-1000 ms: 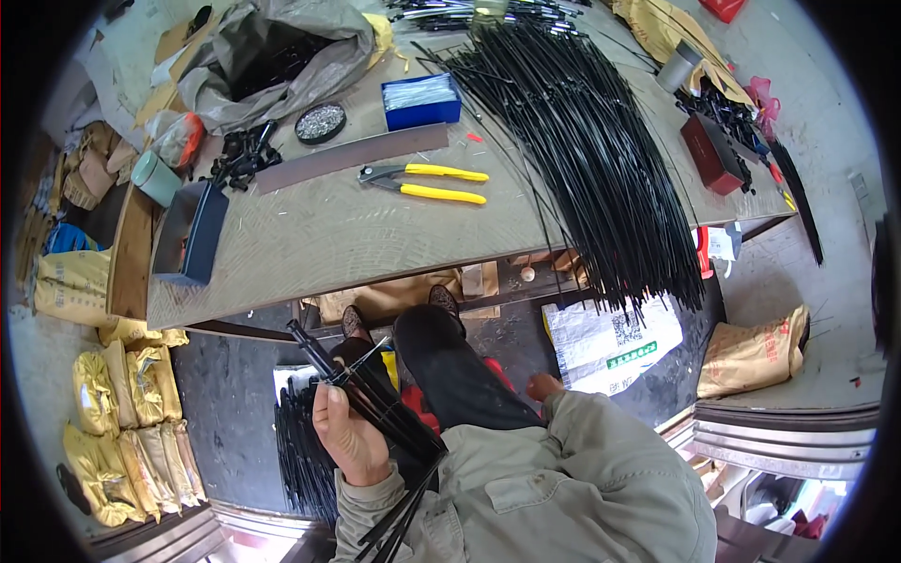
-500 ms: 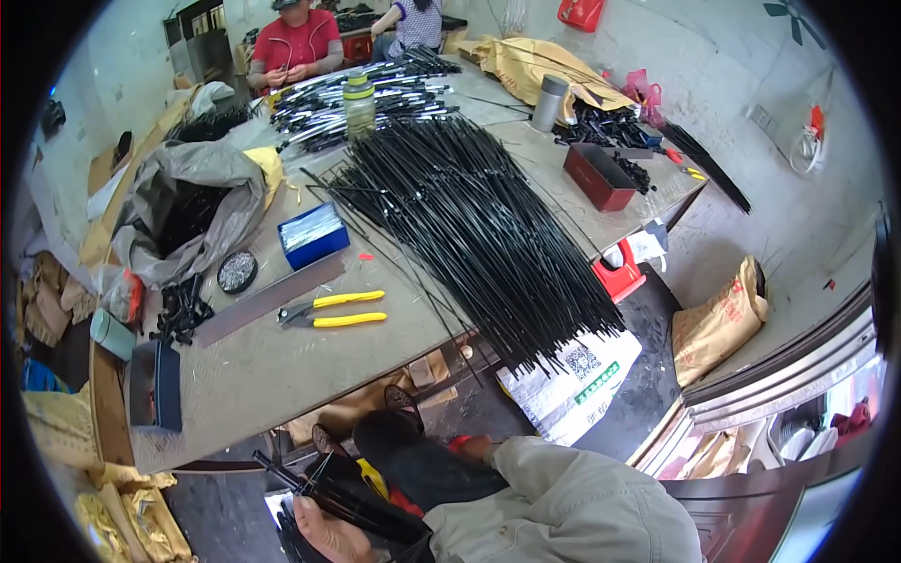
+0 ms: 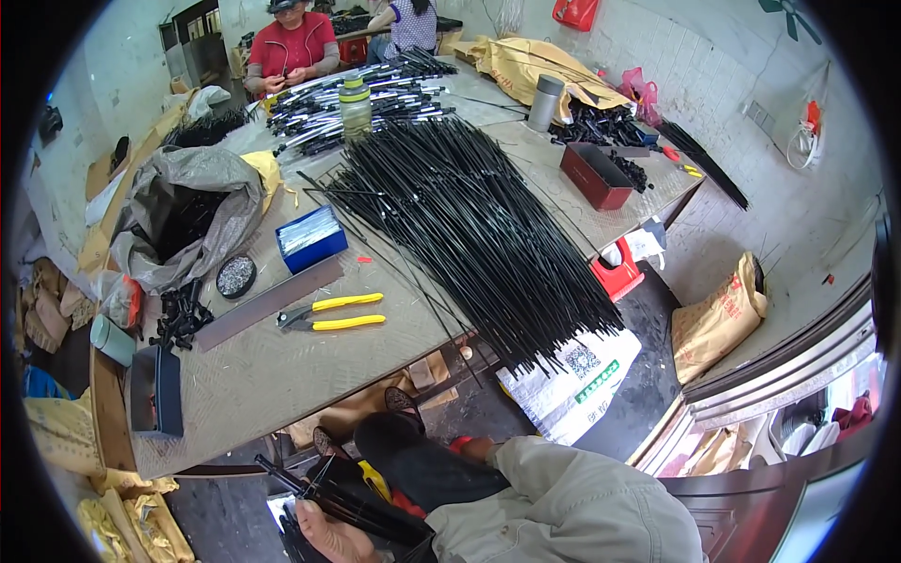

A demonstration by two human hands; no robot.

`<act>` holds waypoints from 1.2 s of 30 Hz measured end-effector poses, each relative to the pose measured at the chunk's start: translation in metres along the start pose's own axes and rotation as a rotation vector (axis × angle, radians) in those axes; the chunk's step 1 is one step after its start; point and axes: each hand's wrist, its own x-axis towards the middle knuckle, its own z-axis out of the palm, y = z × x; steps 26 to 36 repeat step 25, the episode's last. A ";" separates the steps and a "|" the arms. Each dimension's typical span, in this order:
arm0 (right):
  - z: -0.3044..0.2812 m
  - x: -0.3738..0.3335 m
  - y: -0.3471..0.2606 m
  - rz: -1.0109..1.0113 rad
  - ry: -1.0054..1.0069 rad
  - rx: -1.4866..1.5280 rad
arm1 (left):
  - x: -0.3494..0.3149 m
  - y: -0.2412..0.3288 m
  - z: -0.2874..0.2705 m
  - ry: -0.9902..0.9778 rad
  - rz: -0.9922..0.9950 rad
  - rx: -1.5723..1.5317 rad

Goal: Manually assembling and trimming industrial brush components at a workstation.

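At the lower edge, my left hand is wrapped round a bundle of thin black rods, whose ends point up and left. The bundle lies close against my lap, and its near end is cut off by the frame. My right hand rests beyond my knee, next to something red; its fingers are mostly hidden. Yellow handles show between my legs. On the table ahead lies a large pile of black rods, its near ends overhanging the edge. Yellow-handled pliers lie left of the pile.
Left on the table stand a blue box of silvery pieces, a round black dish, a dark open box and a grey sack. A bottle and red box stand farther off. A co-worker sits opposite.
The whole view has shifted very slightly. My left hand still holds the black rods, and my right hand keeps its place.
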 end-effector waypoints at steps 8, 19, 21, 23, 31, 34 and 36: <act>0.008 0.005 0.009 0.007 0.010 -0.029 | -0.004 0.005 0.009 -0.036 -0.010 0.013; -0.096 -0.047 -0.062 -0.138 0.229 -0.065 | -0.003 0.004 0.003 -0.046 -0.030 -0.031; -0.113 -0.052 -0.080 -0.326 0.301 -0.153 | -0.002 0.004 0.002 -0.046 -0.032 -0.024; -0.151 -0.093 -0.117 -0.496 0.390 -0.088 | -0.001 0.005 -0.001 -0.035 -0.045 -0.022; -0.183 -0.137 -0.150 -0.656 0.483 -0.015 | -0.002 0.006 -0.003 -0.029 -0.059 -0.017; -0.183 -0.137 -0.150 -0.656 0.483 -0.015 | -0.002 0.006 -0.003 -0.029 -0.059 -0.017; -0.183 -0.137 -0.150 -0.656 0.483 -0.015 | -0.002 0.006 -0.003 -0.029 -0.059 -0.017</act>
